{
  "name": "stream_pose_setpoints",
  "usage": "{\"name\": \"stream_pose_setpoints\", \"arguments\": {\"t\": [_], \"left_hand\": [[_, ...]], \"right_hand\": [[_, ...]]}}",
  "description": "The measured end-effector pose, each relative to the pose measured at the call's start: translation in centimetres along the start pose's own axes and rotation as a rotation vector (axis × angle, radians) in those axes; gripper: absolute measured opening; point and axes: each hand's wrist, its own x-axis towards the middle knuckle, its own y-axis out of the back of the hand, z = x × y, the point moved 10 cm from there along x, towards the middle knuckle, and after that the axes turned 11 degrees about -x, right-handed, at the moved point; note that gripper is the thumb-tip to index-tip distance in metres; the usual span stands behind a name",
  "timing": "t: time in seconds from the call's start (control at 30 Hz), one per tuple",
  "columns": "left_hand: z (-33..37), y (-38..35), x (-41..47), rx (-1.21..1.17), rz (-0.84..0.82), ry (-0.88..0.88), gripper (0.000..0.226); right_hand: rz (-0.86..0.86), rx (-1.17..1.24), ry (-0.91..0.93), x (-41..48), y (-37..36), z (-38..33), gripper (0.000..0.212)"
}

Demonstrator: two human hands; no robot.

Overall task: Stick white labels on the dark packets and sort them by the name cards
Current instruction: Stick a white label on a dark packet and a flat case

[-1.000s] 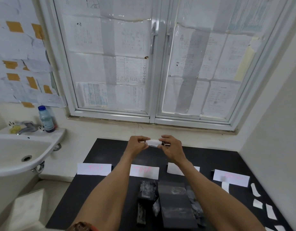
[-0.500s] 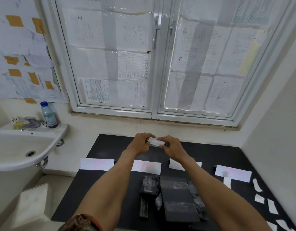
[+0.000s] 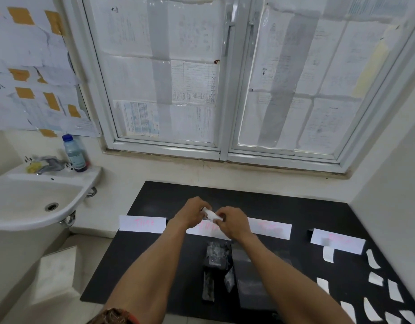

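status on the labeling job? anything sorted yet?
Done: no packet seen at the name cards. In hand: left hand and right hand pinch one white label. Left: dark packets piled mid-table, loose labels at right.

1. I see a white sink [image 3: 26, 202] at left, with a tap [image 3: 48, 163] at its back.
2. A blue-capped bottle [image 3: 74, 153] stands on its rim.
3. Papers cover the window [image 3: 225, 78].
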Motion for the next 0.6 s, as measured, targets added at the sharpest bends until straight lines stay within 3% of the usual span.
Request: {"name": "stream_pose_setpoints", "arguments": {"t": [0.13,0.3,0.47,0.6], "left_hand": [[-4.6,-1.6,-1.1,-0.046,0.005,0.163,0.031],[-10.7,-4.5,-3.6,-0.134,-0.037,0.381,0.059],[-16.2,-5.6,-6.5,-0.159,-0.064,0.523,0.054],[-19.7,-5.9,-8.8,-0.135,-0.074,0.608,0.046]], "right_hand": [[-0.101,0.113,-0.184,-2.3,-5.5,-0.7,0.028],[-0.277,0.272,-0.402,-5.6,-13.7,-2.7,0.027],[-0.406,0.369,-0.562,-7.6,-20.1,-4.9,0.033],[-0.501,0.349,-0.569,-8.1,-23.6,-6.2,0.035]]}}
